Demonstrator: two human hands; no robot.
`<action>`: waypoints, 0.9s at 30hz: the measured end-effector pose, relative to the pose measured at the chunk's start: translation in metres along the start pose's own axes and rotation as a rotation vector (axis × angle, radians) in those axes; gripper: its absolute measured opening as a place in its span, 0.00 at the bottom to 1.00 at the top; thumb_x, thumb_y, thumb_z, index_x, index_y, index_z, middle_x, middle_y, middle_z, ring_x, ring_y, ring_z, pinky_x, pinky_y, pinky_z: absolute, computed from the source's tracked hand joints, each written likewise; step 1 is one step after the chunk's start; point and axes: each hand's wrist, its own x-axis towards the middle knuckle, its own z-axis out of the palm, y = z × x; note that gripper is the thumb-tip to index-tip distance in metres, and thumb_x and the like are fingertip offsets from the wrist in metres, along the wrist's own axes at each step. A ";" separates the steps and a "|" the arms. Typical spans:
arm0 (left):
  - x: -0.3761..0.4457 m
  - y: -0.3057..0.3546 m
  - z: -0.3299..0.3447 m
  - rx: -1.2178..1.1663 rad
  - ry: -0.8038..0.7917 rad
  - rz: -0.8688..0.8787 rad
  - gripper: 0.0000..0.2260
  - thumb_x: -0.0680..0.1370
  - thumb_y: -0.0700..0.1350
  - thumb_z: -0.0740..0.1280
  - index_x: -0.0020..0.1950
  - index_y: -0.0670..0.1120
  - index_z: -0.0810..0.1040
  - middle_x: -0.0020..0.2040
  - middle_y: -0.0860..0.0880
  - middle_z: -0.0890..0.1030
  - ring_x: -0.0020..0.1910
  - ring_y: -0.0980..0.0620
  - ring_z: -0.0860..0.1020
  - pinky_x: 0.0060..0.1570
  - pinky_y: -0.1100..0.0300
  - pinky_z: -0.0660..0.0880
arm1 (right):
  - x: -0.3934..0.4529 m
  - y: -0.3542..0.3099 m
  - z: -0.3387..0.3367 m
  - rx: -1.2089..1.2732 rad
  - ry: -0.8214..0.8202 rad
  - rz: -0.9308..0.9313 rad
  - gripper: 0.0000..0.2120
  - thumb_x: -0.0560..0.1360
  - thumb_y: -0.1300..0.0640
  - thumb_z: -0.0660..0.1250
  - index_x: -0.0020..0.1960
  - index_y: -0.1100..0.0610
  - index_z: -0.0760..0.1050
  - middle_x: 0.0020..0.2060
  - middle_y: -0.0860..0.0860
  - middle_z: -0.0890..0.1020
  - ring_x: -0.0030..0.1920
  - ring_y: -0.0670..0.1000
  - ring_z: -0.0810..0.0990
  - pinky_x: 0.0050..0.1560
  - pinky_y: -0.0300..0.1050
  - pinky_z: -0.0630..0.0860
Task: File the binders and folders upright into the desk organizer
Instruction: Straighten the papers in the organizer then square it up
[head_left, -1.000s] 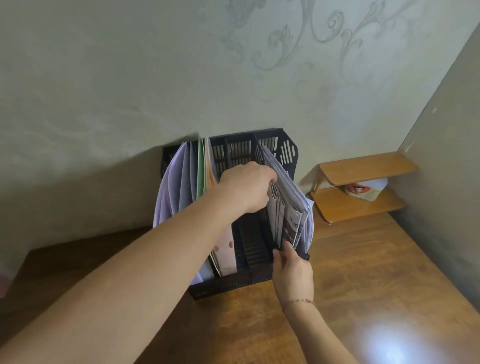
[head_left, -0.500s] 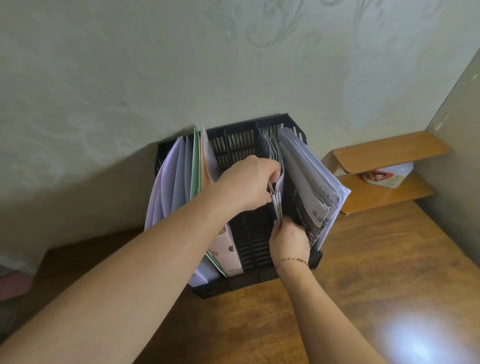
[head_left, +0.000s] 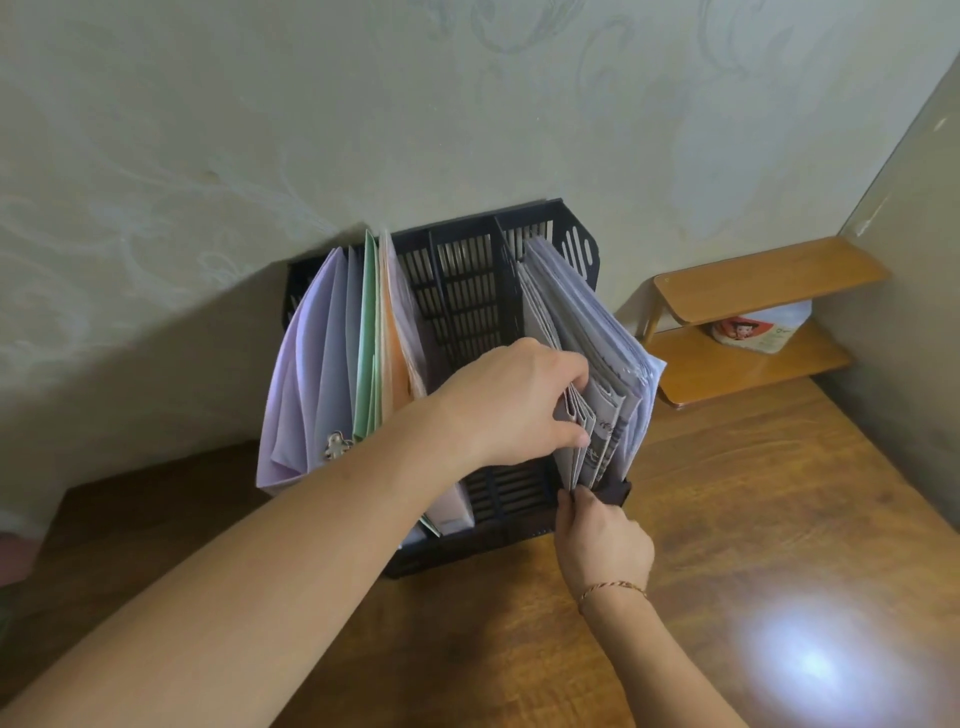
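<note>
A black slotted desk organizer (head_left: 467, 291) stands against the wall on a wooden desk. Its left slots hold upright lilac folders (head_left: 306, 374), a green folder (head_left: 368, 332) and an orange one (head_left: 392, 353). The middle slots show bare plastic. A stack of grey and white printed folders (head_left: 582, 332) stands in the right slot, leaning right. My left hand (head_left: 514, 400) reaches across and grips the top front edge of that stack. My right hand (head_left: 597, 535) pinches the stack's lower front corner at the organizer's front rim.
A small two-tier wooden shelf (head_left: 753, 312) stands to the right against the wall, with a white printed package (head_left: 758, 327) on its lower tier. A side panel rises at the far right. The wooden desk (head_left: 779, 519) stretches toward me, with a bright glare spot.
The right-hand stack has been drawn together and stands more upright in its slot. My right hand has dropped from mid-stack to the lower front corner. The camera view has shifted slightly.
</note>
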 end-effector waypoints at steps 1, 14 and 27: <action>0.000 0.002 0.000 0.002 0.016 0.003 0.20 0.72 0.58 0.72 0.60 0.51 0.75 0.51 0.50 0.77 0.51 0.49 0.77 0.48 0.53 0.76 | -0.001 0.002 0.002 -0.021 0.010 -0.011 0.15 0.80 0.46 0.51 0.39 0.49 0.70 0.30 0.49 0.81 0.31 0.55 0.80 0.26 0.41 0.63; -0.011 0.005 -0.005 -0.019 0.113 -0.052 0.33 0.72 0.61 0.71 0.72 0.55 0.61 0.55 0.48 0.81 0.45 0.50 0.80 0.43 0.57 0.76 | -0.020 0.033 -0.021 0.282 0.343 -0.194 0.04 0.72 0.54 0.71 0.47 0.49 0.80 0.33 0.45 0.83 0.28 0.48 0.80 0.26 0.39 0.70; -0.011 0.012 0.000 -0.022 0.277 -0.107 0.18 0.71 0.61 0.71 0.55 0.56 0.71 0.41 0.55 0.79 0.37 0.54 0.79 0.38 0.53 0.80 | 0.004 0.028 -0.011 0.584 0.545 -0.343 0.05 0.73 0.60 0.71 0.48 0.59 0.83 0.37 0.49 0.84 0.33 0.45 0.80 0.33 0.38 0.76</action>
